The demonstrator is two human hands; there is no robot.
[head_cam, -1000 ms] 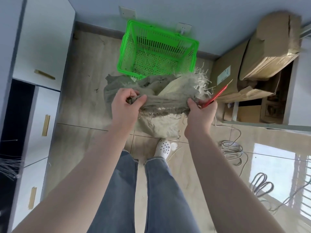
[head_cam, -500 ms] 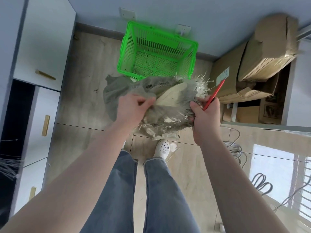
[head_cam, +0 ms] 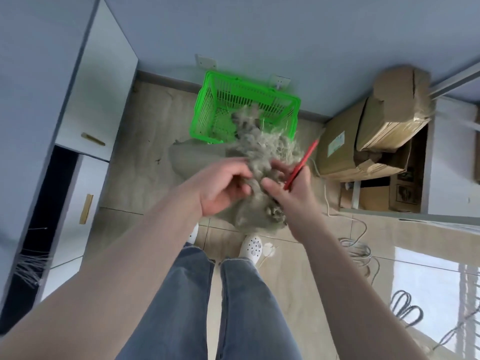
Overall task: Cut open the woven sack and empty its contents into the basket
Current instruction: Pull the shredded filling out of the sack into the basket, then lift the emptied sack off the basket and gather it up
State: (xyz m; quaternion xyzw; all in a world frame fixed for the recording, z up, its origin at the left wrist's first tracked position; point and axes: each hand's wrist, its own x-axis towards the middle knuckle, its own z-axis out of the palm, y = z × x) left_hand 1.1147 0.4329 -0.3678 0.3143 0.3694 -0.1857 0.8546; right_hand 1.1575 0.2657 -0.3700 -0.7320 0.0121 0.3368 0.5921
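— Since the floor (head_cam: 145,162) is taken up across the middle of the frame, why is the green basket (head_cam: 205,110) set at upper centre, close against the wall?

— It is judged to be parked there as the target; its open top is faced upward so that whatever is tipped out can be caught; it is stood just beyond the woven sack (head_cam: 197,157).

— And why is the sack held as it is, at the centre of the frame?

— Its frayed, cut mouth (head_cam: 270,144) is turned toward the basket's near rim, and overlaps it in the picture; the closed end (head_cam: 257,216) is kept nearer the feet; a tipping posture is suggested, though whether anything has dropped into the basket cannot be told, the fabric being blurred.

— How are the hands disposed?

— The cloth is grasped by the left hand (head_cam: 223,188), its fingers curled into the bunched fabric just left of centre; the right hand (head_cam: 291,185) is pressed against the sack from the right, and a red cutter (head_cam: 301,165) is kept pinched within it, pointed away toward upper right, presumably so that the blade is held off the fabric; whether the sack is also clenched by that hand cannot be told.
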